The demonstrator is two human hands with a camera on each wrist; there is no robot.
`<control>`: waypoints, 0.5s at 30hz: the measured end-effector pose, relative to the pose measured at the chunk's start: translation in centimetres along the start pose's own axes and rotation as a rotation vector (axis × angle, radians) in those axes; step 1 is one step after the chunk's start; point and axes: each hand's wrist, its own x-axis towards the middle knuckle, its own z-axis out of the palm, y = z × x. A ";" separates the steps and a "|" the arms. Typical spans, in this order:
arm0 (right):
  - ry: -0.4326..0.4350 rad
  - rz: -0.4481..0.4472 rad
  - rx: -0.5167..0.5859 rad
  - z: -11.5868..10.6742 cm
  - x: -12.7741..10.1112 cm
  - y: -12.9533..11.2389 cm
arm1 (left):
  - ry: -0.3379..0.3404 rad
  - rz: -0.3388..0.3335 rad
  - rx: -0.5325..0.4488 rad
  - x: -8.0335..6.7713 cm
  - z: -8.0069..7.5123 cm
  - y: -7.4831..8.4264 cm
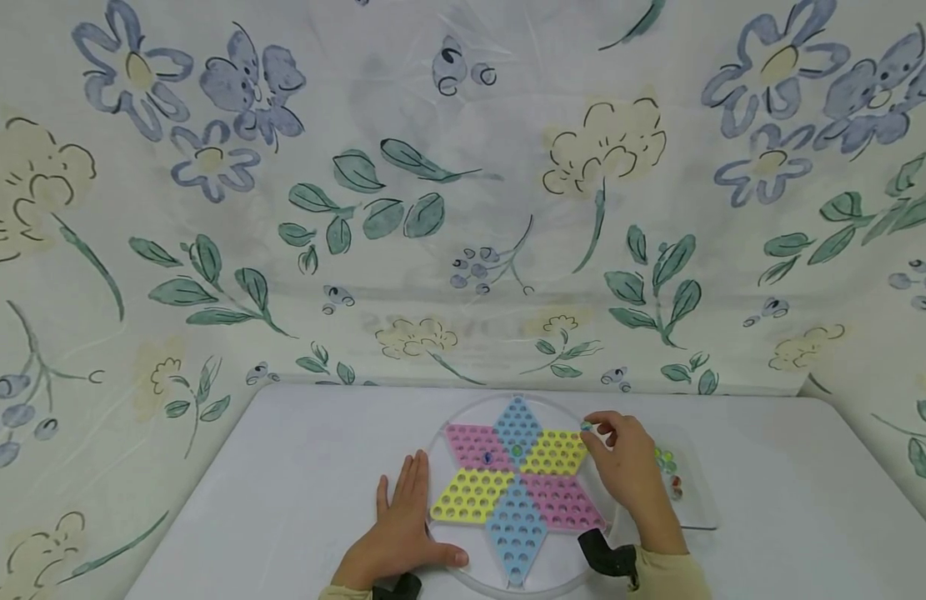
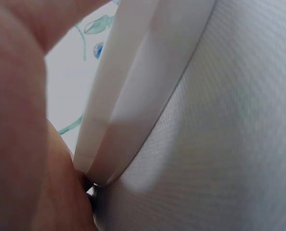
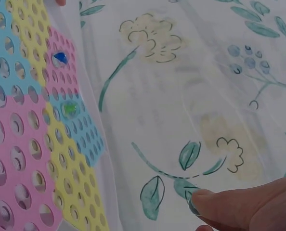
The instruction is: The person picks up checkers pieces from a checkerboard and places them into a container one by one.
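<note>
The right hand (image 1: pixel 628 462) hovers over the upper right of the star board (image 1: pixel 517 483), its fingertips (image 3: pixel 201 202) pinched round a small marble (image 1: pixel 586 426) just above the yellow point there; in the right wrist view the marble is mostly hidden behind the thumb, so its colour is hard to tell, perhaps greenish. The left hand (image 1: pixel 402 521) lies flat with straight fingers on the tabletop (image 1: pixel 297 483), its thumb against the white round rim (image 2: pixel 133 96) of the board at the lower left. The board sits in the middle of the tabletop, its star made of blue, pink and yellow diamonds full of holes. A blue marble (image 3: pixel 60 57) and a green marble (image 3: pixel 69 108) sit in holes near the centre. To the right of the board, a clear tray (image 1: pixel 695 500) holds more marbles (image 1: pixel 667 468). A floral cloth (image 1: pixel 463 208) hangs behind.
</note>
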 end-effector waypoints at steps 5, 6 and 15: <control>0.000 0.037 -0.016 -0.4 0.3 0.4 | 0.004 0.007 -0.008 0.1 0.1 -0.1; 0.000 0.043 -0.020 -0.4 0.3 0.5 | 0.004 0.009 -0.010 0.1 0.1 -0.1; 0.003 0.133 -0.027 -0.9 0.5 1.1 | 0.001 0.010 -0.020 0.1 0.1 -0.1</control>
